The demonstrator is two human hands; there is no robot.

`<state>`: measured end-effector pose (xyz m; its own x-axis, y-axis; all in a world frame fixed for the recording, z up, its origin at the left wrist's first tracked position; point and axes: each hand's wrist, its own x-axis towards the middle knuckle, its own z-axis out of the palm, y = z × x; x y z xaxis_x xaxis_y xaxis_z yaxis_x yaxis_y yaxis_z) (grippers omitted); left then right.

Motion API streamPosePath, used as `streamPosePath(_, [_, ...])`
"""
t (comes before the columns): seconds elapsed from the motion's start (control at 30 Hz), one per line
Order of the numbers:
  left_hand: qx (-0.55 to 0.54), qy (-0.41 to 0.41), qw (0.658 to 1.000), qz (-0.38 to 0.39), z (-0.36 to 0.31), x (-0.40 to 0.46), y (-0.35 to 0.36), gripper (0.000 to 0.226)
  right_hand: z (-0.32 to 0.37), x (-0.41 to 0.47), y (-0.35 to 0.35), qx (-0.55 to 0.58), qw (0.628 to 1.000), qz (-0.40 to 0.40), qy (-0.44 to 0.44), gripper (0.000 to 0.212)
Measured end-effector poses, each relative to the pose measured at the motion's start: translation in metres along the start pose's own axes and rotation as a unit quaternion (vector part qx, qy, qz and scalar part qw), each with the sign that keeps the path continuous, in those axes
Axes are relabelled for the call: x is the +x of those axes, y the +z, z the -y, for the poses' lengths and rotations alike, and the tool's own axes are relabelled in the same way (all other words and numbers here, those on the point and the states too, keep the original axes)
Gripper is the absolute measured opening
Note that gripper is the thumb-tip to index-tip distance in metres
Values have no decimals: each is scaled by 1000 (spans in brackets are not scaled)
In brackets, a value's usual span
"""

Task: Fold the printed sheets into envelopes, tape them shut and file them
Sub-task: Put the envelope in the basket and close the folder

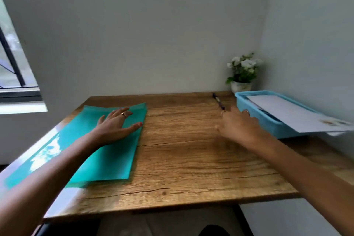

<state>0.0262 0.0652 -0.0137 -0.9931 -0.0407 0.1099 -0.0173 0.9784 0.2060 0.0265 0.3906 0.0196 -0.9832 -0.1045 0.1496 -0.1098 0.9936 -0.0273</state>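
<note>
Keep the left hand [116, 123] flat, fingers spread, on the teal folder [107, 151]. The right hand [236, 123], open and holding nothing, is beside the blue tray [254, 114]. Lift only the top printed sheet [298, 115] overhanging that tray; avoid creasing.

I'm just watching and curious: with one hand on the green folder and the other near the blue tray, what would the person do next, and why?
Probably the right hand moves on to the white sheets in the blue tray and lifts one: it hovers beside the tray, holding nothing, while the left hand lies flat on the green folder.
</note>
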Motion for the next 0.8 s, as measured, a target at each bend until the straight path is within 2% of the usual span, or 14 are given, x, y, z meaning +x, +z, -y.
streamPosePath(0.07, [14, 22, 1000, -3, -26, 12, 7, 75, -18, 0, 6, 36, 999, 16, 23, 31])
streamPosePath(0.17, [-2, 42, 999, -5, -62, 25, 17, 68, -28, 6, 13, 76, 997, 23, 11, 28])
streamPosePath(0.3, [1, 66, 998, -17, -87, 37, 26, 62, -23, 34, 20, 122, 992, -10, -10, 22])
streamPosePath(0.43, [8, 63, 996, -70, -86, 53, 29, 55, -7, 83, 26, 136, 988, -45, -52, 21])
streamPosePath(0.53, [0, 37, 995, -93, -77, 61, 35, 52, 4, 114, 37, 159, 982, -56, -88, 27])
streamPosePath(0.7, [-10, -10, 996, -85, -67, 74, 44, 56, 11, 164, 64, 173, 974, -94, -110, 49])
streamPosePath(0.8, [2, -21, 997, -76, -63, 78, 47, 61, 13, 184, 76, 169, 972, -126, -100, 45])
